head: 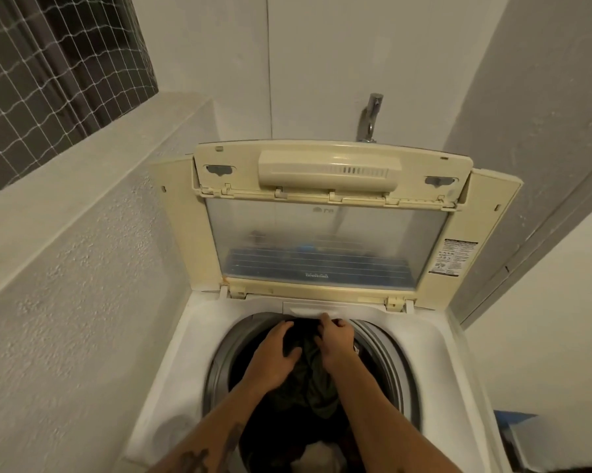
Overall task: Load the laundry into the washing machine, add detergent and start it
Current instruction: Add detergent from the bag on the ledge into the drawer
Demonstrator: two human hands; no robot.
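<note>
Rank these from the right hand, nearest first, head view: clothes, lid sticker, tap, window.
1. clothes, in the drum, held by the right hand.
2. sticker, on the right edge of the open lid.
3. tap, above and behind the lid.
4. window, far upper left.

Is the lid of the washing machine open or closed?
Open. The lid stands folded up at the back, and the drum with dark laundry lies exposed.

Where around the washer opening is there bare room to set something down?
Free: the white deck left of the drum ring, and the deck strip right of it. Crowded: inside the ring lie laundry, left hand and right hand.
</note>
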